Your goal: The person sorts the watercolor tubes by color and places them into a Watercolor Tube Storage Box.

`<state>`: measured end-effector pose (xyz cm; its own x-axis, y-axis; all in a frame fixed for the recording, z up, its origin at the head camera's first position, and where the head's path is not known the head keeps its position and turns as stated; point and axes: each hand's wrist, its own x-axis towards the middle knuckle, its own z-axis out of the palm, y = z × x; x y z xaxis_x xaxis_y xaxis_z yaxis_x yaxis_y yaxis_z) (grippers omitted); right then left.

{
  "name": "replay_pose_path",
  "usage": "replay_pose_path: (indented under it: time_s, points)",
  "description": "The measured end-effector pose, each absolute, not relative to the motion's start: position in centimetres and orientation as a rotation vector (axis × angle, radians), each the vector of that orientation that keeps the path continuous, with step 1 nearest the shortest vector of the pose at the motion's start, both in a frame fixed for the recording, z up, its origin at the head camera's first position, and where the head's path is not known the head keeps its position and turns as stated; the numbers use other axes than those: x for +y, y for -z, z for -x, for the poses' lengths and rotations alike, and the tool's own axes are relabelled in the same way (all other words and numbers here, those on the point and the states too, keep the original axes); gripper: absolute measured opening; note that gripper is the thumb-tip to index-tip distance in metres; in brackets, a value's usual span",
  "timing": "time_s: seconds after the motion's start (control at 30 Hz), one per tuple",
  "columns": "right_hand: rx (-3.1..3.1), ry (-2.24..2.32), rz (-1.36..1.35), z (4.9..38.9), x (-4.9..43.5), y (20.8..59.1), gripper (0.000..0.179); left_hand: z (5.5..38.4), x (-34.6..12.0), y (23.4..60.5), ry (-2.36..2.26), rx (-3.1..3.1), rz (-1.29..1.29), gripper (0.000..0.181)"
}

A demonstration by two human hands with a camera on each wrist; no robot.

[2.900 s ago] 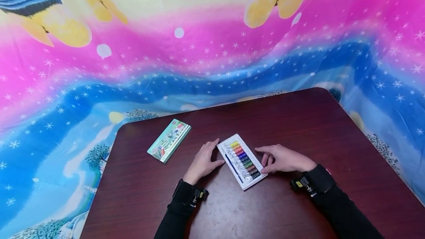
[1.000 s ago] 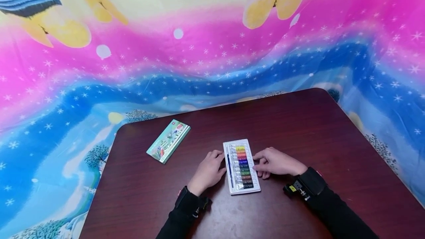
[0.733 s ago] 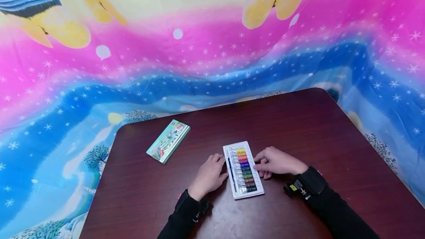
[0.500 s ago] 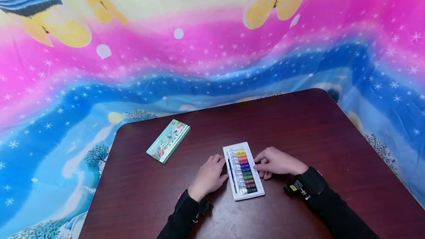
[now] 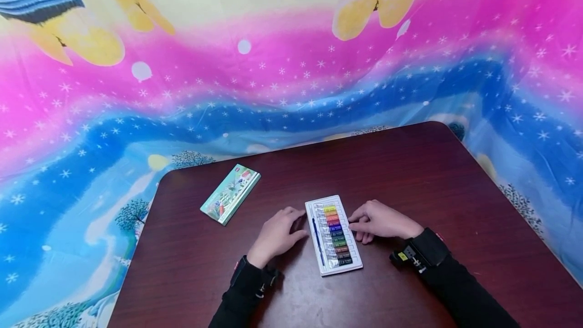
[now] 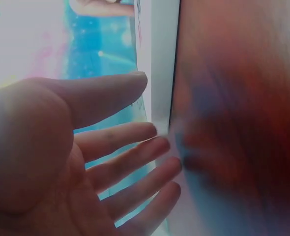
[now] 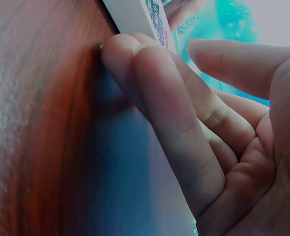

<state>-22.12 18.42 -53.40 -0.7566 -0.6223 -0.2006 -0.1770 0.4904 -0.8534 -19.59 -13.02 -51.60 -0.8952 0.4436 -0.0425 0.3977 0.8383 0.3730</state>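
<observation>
A white tray (image 5: 355, 250) lies flat on the table, holding a column of coloured paint tubes (image 5: 336, 234) and a dark blue paintbrush (image 5: 318, 242) along its left side. My left hand (image 5: 275, 235) is at the tray's left, fingers nearly straight and thumb spread. In the left wrist view its fingertips sit close to the tray's side wall (image 6: 162, 64); contact is unclear. On the other side my right hand (image 5: 383, 220) has its index finger and thumb beside the tray's right edge, fingers loosely bent. The right wrist view shows its thumb (image 7: 233, 64) apart from the tray.
A green illustrated box (image 5: 231, 194) lies to the left, behind my left hand. The dark red wooden table (image 5: 391, 161) has rounded far corners. Beyond its edge hangs a colourful printed cloth (image 5: 282, 80).
The tray has turned straighter and slid slightly nearer over the past seconds. In the last half second my left hand has drawn a little left with its thumb off the tray. My right hand is nearly still.
</observation>
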Motion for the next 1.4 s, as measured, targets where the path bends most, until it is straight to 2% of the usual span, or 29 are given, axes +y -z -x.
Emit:
replay_pose_path:
  time_s: [0.2,0.4,0.53,0.7,0.97,1.4]
  points:
    - [2.274,1.223,0.593,22.4,18.7,53.6,0.025,22.3,-17.3,52.1,-0.565,3.045,-0.436,0.067]
    - [2.268,1.257,0.575,22.5,19.0,53.7,0.026,24.4,-25.2,52.2,-0.505,3.137,0.173,0.103]
    - [2.264,1.26,0.557,22.6,19.1,53.7,0.027,24.1,-28.7,52.2,-0.5,2.999,0.376,0.11]
    - [2.279,1.263,0.538,23.0,19.2,53.5,0.029,24.2,-29.7,52.1,-0.5,2.968,0.331,0.108]
    - [2.328,1.249,0.548,24.5,19.3,53.7,0.036,25.4,-28.5,51.5,-0.454,2.941,0.137,0.099]
    - [2.554,0.984,0.639,32.5,15.3,51.6,0.048,29.2,-22.2,51.7,-0.587,2.82,-0.414,0.083]
